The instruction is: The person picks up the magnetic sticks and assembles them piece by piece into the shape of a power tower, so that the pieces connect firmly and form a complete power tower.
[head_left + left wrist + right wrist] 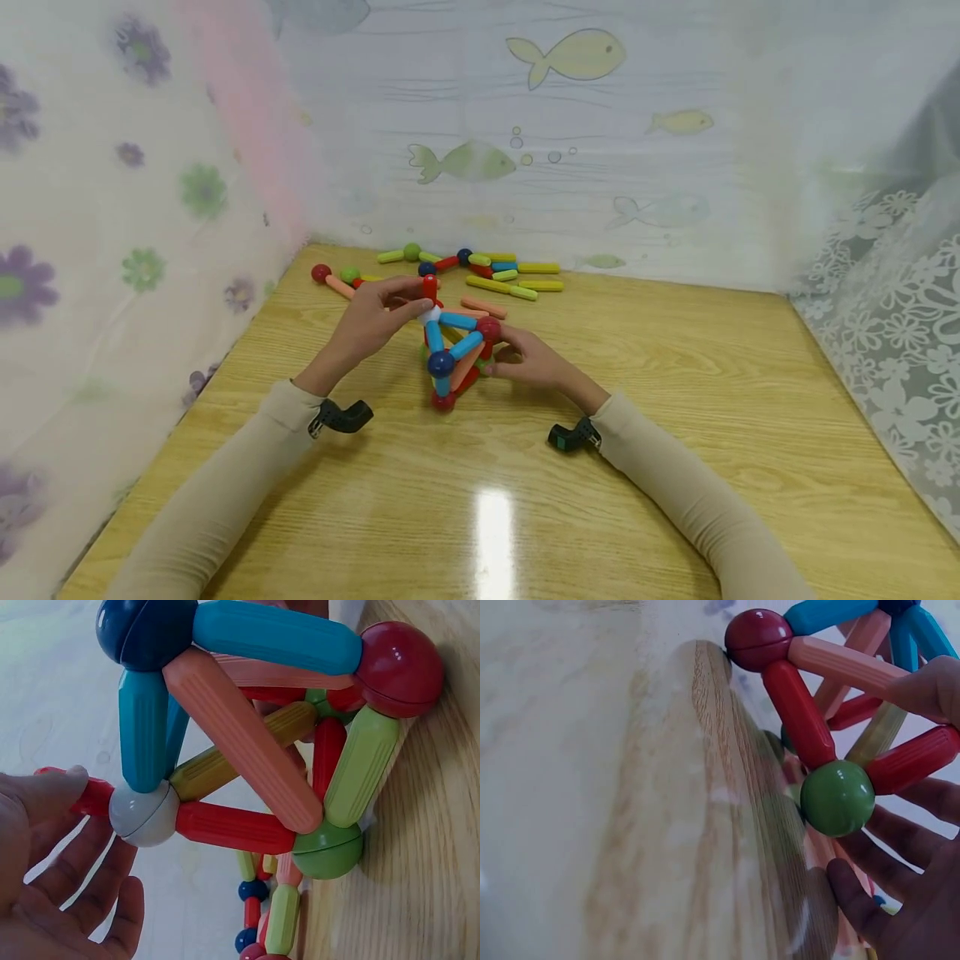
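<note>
A building-toy frame (467, 344) of coloured rods and balls stands on the table between both hands. My left hand (363, 325) pinches a short red rod (430, 288) that rises from the white ball (144, 813) at the frame's top. On the other side, my right hand (536, 360) holds the frame near a red ball (489, 329). Its thumb lies on a salmon rod (847, 664) in the right wrist view, with fingers around the green ball (838, 798). A dark blue ball (441, 364) joins blue rods at the front.
Behind the frame lie loose yellow rods (538, 267), a salmon rod (483, 307) and joined rods with balls, including a red ball (321, 273) at far left. Patterned curtains (465, 158) border the wooden table (675, 375) at the back and sides.
</note>
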Action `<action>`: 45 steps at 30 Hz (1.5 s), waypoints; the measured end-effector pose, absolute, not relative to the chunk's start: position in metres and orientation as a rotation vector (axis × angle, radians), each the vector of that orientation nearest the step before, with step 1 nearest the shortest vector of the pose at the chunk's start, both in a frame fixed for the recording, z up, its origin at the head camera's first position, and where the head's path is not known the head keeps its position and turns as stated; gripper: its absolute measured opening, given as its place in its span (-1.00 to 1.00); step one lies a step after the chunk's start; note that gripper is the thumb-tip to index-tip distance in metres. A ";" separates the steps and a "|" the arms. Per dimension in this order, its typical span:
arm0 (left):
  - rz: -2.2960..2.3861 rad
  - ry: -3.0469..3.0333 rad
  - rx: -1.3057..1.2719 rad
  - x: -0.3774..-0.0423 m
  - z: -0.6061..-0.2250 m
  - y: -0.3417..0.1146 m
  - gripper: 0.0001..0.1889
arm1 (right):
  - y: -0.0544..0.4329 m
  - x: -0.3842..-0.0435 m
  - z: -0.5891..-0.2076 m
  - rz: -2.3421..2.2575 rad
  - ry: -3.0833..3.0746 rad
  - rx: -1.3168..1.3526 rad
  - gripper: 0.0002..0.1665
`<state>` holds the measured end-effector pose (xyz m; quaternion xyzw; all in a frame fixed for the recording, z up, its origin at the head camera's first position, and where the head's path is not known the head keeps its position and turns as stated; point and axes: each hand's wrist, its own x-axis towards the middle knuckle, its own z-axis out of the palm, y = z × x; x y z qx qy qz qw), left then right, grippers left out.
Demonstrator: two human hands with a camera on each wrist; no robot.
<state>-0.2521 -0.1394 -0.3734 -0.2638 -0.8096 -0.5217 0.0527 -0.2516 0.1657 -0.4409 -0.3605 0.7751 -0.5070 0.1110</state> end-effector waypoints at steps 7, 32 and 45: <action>-1.664 -2.461 -0.559 -0.276 -0.381 -0.170 -0.59 | 0.166 -0.250 -0.444 -1.479 2.245 -1.049 -0.32; -0.264 -3.058 -0.543 -0.350 -0.410 -0.192 -0.89 | 0.171 -0.252 -0.447 -1.401 2.309 -0.984 -0.37; -0.622 -2.977 -0.670 -0.341 -0.411 -0.200 -0.75 | 0.170 -0.254 -0.453 -1.408 2.309 -0.991 -0.40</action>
